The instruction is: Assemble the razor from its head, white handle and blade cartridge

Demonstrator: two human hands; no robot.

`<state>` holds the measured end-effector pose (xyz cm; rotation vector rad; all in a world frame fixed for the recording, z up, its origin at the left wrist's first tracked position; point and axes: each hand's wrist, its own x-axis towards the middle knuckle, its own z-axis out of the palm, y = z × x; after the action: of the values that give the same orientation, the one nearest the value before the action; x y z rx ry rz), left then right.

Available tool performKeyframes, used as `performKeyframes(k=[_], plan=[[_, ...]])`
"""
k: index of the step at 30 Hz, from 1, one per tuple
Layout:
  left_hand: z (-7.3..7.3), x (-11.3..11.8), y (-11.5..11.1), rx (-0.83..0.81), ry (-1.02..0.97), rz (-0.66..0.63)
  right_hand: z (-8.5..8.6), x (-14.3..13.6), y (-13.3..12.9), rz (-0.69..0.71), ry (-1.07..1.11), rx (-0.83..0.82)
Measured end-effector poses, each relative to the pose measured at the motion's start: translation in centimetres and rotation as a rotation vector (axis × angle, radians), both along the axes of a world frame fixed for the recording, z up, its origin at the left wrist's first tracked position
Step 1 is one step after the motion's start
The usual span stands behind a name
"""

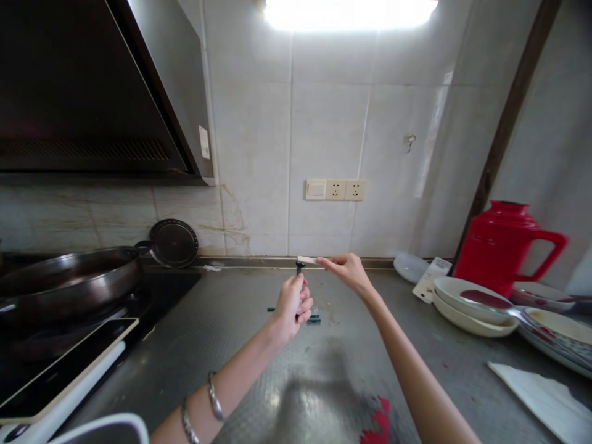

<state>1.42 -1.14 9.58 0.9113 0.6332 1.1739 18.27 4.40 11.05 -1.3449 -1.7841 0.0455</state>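
Above the grey metal counter (pixel 231 345), my left hand (pixel 292 307) is closed around a dark, slim handle (pixel 299 269) whose top end sticks up out of the fist. My right hand (pixel 348 270) pinches a small white strip (pixel 307 260) between its fingertips. The strip's left end lies at the top of the dark handle; whether they are joined is too small to tell. Behind and below my left hand, small dark green pieces (pixel 314 319) lie on the counter, partly hidden by that hand.
A large pan (pixel 69 287) sits on the stove at left, with a phone-like device (pixel 65 370) before it. A red jug (pixel 497 246), stacked bowls (pixel 472 302) and white paper (pixel 546 394) are at right. The range hood (pixel 171 80) overhangs the upper left.
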Motion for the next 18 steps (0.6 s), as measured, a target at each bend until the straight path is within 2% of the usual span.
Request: performKeyframes(k=[3,8,13,18], plan=[[-0.1,0.2,-0.2,0.016,0.006,-0.011,0.0,-0.3,0.0,0.029,-0.025,0.027],[-0.2,0.1,0.1,0.008,-0.006,0.020,-0.2,1.0,0.2,-0.031,-0.036,0.017],[-0.7,0.4,0.0,0.019,-0.023,0.030,-0.3,-0.1,0.1,-0.019,-0.019,0.064],[-0.8,0.4,0.0,0.035,-0.046,0.053,-0.6,-0.2,0.4,-0.046,-0.026,0.025]])
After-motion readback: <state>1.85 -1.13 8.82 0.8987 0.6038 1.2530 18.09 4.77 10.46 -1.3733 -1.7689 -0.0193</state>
